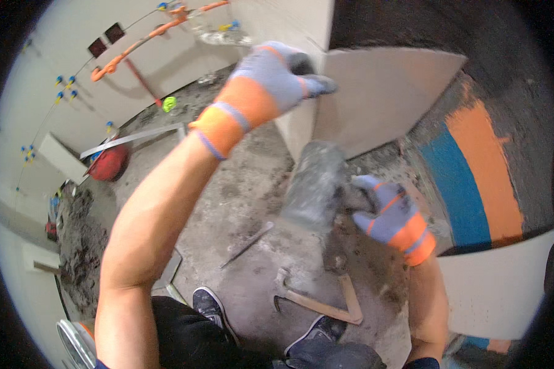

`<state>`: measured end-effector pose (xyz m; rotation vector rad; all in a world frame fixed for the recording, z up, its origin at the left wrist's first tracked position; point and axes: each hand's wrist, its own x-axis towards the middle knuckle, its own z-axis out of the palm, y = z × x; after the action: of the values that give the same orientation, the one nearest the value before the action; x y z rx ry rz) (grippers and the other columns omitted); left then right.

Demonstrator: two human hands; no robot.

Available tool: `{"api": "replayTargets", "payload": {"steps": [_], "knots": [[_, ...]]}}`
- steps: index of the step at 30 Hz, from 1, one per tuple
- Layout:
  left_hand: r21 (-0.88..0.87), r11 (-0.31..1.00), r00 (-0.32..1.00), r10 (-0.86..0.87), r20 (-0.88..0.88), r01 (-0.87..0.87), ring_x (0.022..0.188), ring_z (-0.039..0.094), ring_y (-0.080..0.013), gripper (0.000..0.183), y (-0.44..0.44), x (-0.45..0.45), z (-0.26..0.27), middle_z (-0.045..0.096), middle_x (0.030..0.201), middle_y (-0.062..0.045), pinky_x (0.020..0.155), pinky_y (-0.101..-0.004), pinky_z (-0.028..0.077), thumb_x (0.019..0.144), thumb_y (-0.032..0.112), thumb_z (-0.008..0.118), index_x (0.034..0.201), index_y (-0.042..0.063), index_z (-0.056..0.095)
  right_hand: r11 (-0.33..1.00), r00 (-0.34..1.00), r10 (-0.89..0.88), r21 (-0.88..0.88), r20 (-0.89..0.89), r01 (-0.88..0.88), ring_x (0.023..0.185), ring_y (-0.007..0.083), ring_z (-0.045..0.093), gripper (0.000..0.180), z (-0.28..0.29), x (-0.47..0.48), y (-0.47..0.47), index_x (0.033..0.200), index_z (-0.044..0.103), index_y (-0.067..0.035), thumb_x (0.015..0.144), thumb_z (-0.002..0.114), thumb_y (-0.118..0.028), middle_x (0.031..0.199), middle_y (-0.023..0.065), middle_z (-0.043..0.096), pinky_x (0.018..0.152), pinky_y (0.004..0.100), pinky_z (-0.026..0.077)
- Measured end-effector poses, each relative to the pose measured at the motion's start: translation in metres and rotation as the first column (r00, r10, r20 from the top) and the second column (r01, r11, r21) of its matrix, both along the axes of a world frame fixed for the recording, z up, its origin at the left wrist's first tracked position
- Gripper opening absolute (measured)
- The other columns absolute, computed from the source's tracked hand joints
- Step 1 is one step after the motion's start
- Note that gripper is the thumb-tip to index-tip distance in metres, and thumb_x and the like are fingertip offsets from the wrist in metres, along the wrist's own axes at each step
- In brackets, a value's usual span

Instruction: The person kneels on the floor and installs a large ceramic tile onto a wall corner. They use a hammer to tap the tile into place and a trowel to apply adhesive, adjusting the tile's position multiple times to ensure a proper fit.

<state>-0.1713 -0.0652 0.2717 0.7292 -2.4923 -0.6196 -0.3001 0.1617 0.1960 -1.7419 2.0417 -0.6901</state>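
My right hand [390, 212], in a grey and orange knitted glove, grips the handle of a flat metal trowel [316, 184]. Motion blurs the blade, which hangs over the floor beside a wall corner. My left hand [284, 74], gloved alike, is at that corner, over the near edge of a large pale tile [383, 97]. Its fingertips are dark and partly curled; whether they touch the tile or hold something small is unclear. Below the trowel, a hammer [314, 302] with a wooden handle lies on the floor by my shoes. A thin rod [247, 244] rests to its left.
Orange pipes [138, 44] run along the left tiled wall, which carries several blue and yellow levelling clips [67, 82]. A red rounded object [108, 163] and a metal bar [134, 139] are at its foot. Blue and orange bands [484, 175] mark the dark right wall above another pale tile [494, 290].
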Motion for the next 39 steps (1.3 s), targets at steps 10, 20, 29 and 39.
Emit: {"api": "replayTargets", "payload": {"steps": [10,20,29,39], "knots": [[-0.039,0.925,0.711,-0.264,0.651,0.379,0.078,0.062,-0.0351,0.039,0.067,-0.019,-0.083,0.062,0.08,-0.02,0.071,-0.0419,0.05,0.08,0.041,0.058,0.091,0.004,0.064,0.839,0.927,-0.307,0.398,-0.215,0.37,0.106,0.0348,0.054,0.06,-0.155,-0.027,0.131,0.126,0.045,-0.012,0.076,0.055,-0.044,0.118,0.018,0.056,0.095,0.0456,0.038],[-0.457,0.253,0.504,-0.17,0.846,0.853,0.093,0.054,-0.0221,0.008,0.084,-0.188,-0.261,0.058,0.09,-0.005,0.079,-0.0378,0.04,0.076,0.017,0.054,0.082,0.016,0.06,0.58,0.552,-0.804,0.088,0.221,0.81,0.105,0.0413,0.053,0.045,-0.226,-0.208,0.042,0.113,0.055,-0.001,0.085,0.052,-0.035,0.114,0.023,0.056,0.089,0.0452,0.042],[-0.088,0.221,0.125,-0.162,0.979,0.971,0.093,0.06,-0.0236,0.015,0.059,-0.276,-0.278,0.066,0.091,-0.003,0.082,-0.0351,0.044,0.07,0.02,0.062,0.084,0.016,0.068,0.546,0.174,-0.619,0.26,0.766,0.796,0.084,0.0417,0.06,0.047,-0.315,-0.292,-0.093,0.086,0.065,0.003,0.072,0.061,-0.042,0.086,0.0269,0.062,0.07,0.0434,0.046],[-0.044,0.387,0.162,-0.278,0.947,0.921,0.091,0.059,-0.0273,0.015,0.035,-0.28,-0.306,0.063,0.084,-0.004,0.089,-0.0407,0.04,0.071,0.027,0.06,0.083,0.019,0.064,0.484,0.222,-0.697,0.219,0.682,0.847,0.095,0.0461,0.055,0.046,-0.291,-0.301,-0.085,0.094,0.061,0.005,0.069,0.06,-0.034,0.101,0.0295,0.058,0.08,0.0443,0.046]]}}
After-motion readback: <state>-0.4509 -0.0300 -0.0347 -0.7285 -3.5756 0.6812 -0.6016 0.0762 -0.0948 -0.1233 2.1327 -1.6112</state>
